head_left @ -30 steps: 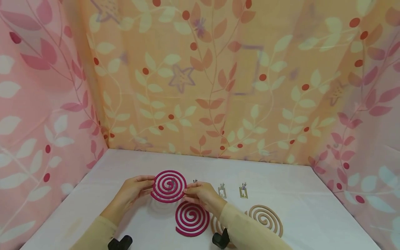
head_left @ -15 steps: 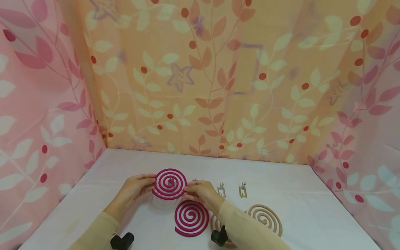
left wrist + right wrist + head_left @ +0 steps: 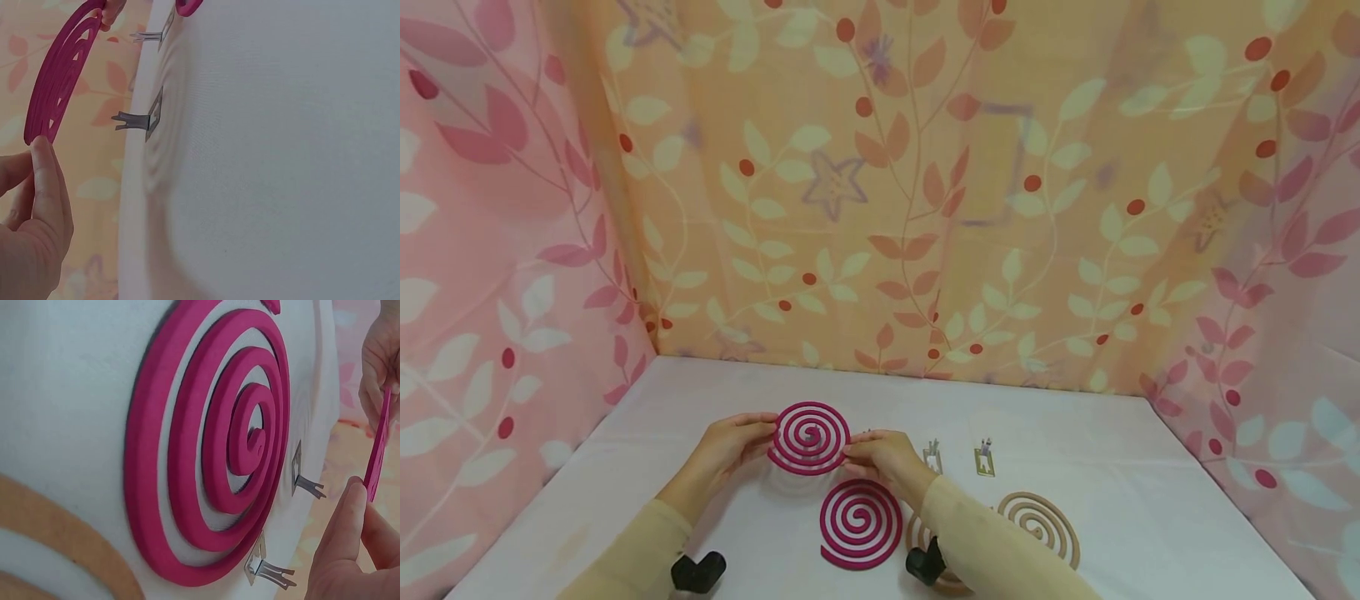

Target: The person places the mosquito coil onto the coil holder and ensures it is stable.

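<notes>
My left hand [image 3: 726, 450] pinches the left edge of a dark pink mosquito coil [image 3: 812, 434], and my right hand [image 3: 886, 458] pinches its right edge. The coil is held flat above the table; in the left wrist view its edge [image 3: 59, 78] is apart from the metal coil stand [image 3: 134, 120] beneath. Through the coil's gaps in the head view, that stand shows partly. A second pink mosquito coil [image 3: 861, 517] lies on the table just in front, large in the right wrist view [image 3: 145, 456]. Another stand is mostly hidden behind my right hand.
Two more metal stands [image 3: 932, 460] [image 3: 985, 461] are upright on the white table [image 3: 1150, 500] to the right. Tan coils lie at the front right, one [image 3: 1036, 530] in sight and one partly under my right sleeve [image 3: 992, 550]. Patterned curtains [image 3: 910, 208] enclose the table.
Both hands have shifted slightly away from me and a little to the right with the held mosquito coil, still gripping its two edges. The things on the table stay put.
</notes>
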`<state>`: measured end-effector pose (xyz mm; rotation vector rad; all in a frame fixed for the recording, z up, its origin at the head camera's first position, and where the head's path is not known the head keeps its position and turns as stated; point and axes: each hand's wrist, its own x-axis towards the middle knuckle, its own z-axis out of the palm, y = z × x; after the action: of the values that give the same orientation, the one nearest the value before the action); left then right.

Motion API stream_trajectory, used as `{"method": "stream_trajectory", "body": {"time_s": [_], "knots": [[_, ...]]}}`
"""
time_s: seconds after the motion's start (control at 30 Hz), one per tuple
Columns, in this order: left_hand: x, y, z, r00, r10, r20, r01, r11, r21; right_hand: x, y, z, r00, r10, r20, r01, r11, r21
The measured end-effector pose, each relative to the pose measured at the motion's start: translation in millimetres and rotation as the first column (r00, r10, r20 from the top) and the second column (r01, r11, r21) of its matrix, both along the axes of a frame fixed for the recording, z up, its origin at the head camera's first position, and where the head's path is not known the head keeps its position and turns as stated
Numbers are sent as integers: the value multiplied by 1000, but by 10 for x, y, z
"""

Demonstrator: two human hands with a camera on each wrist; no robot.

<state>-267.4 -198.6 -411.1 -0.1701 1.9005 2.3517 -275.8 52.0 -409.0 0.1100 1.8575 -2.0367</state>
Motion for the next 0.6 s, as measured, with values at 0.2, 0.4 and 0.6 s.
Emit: {"method": "stream_trajectory", "body": {"time_s": [0.2,0.4,0.6], "knots": [[-24,15,4,1000,7,9,-7,1000,0,-26,-13,15,1000,-14,12,14,1000,-15],[-73,39,-17,1000,2,-2,-2,1000,1,-60,-21,11,998,-50,26,50,999,-8],[-114,43,-31,1000,6,3,-6,1000,-19,-95,-47,4,998,-66,-10,67,998,13]]}}
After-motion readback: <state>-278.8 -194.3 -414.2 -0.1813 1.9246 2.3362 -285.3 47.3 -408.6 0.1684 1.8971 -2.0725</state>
